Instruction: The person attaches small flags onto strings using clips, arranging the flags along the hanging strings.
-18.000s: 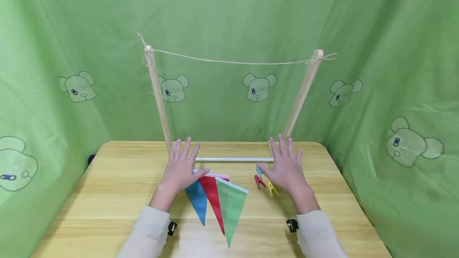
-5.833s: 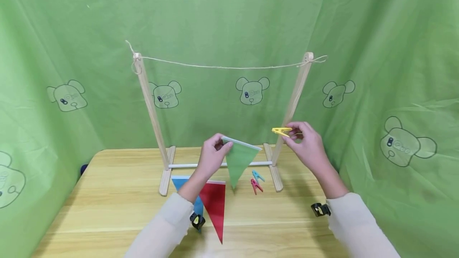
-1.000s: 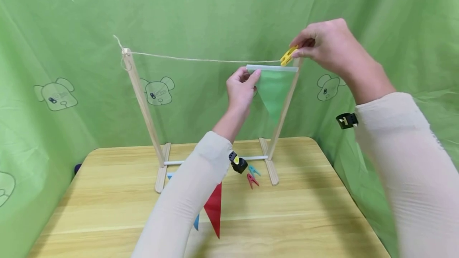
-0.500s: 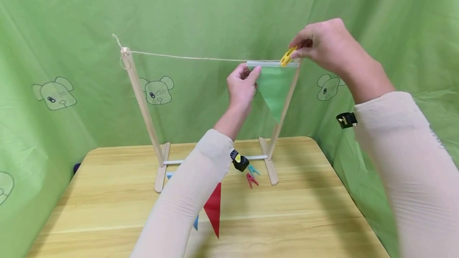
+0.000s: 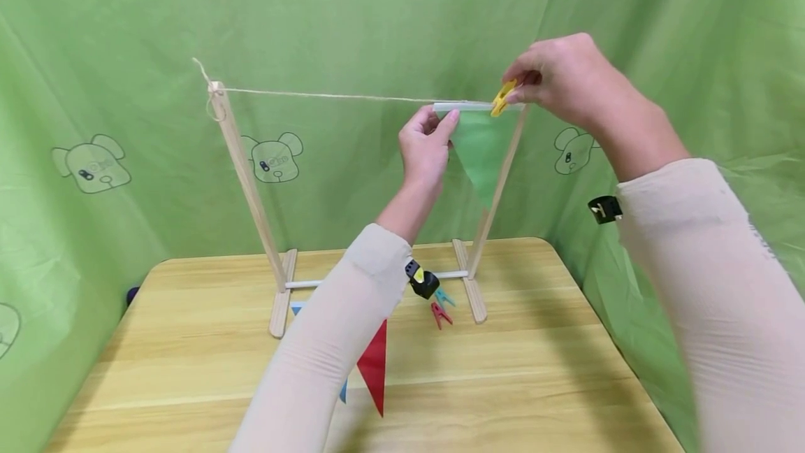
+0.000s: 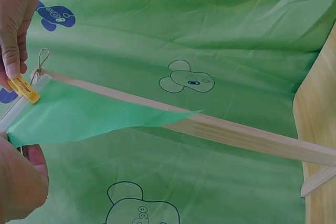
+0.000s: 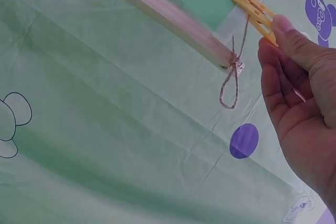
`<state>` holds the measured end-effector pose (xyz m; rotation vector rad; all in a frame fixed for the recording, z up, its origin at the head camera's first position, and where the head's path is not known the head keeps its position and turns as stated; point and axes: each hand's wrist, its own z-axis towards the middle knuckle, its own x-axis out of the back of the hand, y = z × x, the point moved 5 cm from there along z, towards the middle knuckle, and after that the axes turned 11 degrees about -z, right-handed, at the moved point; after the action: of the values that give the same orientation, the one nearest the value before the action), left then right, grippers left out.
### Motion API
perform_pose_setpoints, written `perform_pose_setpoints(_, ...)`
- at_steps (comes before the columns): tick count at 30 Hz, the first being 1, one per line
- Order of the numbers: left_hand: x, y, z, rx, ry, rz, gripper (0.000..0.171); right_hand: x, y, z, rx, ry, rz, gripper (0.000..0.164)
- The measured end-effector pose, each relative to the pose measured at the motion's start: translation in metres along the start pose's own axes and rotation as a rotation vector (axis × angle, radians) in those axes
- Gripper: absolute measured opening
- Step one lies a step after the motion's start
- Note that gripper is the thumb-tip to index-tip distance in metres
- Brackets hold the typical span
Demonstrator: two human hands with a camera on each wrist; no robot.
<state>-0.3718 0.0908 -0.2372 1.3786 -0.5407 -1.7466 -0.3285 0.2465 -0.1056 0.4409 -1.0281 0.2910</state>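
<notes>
My left hand (image 5: 426, 145) pinches the top left corner of a green triangular pennant (image 5: 483, 149), its white hem (image 5: 472, 107) lying along the string (image 5: 327, 95). At the hem's right part, my right hand (image 5: 560, 75) pinches a yellow clothespin (image 5: 502, 98) between thumb and fingers. In the left wrist view the jaws of the yellow clothespin (image 6: 23, 88) straddle the white hem of the green pennant (image 6: 89, 116). The right wrist view shows the yellow clothespin (image 7: 254, 14) over the hem, close to the knot (image 7: 234, 64) on the wooden post (image 7: 173, 22).
A wooden stand with a left post (image 5: 247, 173) and right post (image 5: 497, 208) holds the string. On the table (image 5: 534, 369) lie a red pennant (image 5: 374, 369), a mostly hidden blue pennant (image 5: 297, 307), a red clothespin (image 5: 440, 314) and a light-blue clothespin (image 5: 444, 298).
Over the last second the green pennant rose against the string, its hem now overlapped by the yellow clothespin. Earlier, pennant and clothespin were lifted from the table up to the string.
</notes>
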Motion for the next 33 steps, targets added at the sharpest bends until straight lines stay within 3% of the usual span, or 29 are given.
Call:
perform_pose_setpoints(7,0.002,-0.001,0.000,-0.013,0.016,-0.029,0.008,-0.003,0.000,0.001,0.000,-0.034,-0.024,0.025)
perform_pose_setpoints(14,0.003,-0.002,0.001,-0.009,0.004,-0.016,0.018,-0.006,-0.001,0.001,-0.022,-0.050,-0.009,0.031)
perform_pose_setpoints(21,0.006,-0.003,0.004,0.020,-0.007,0.001,0.007,-0.014,0.006,-0.001,-0.142,-0.136,0.091,0.041)
perform_pose_setpoints(33,0.010,-0.004,0.009,0.052,-0.021,0.039,0.005,-0.020,0.004,-0.005,-0.135,-0.093,0.112,0.040)
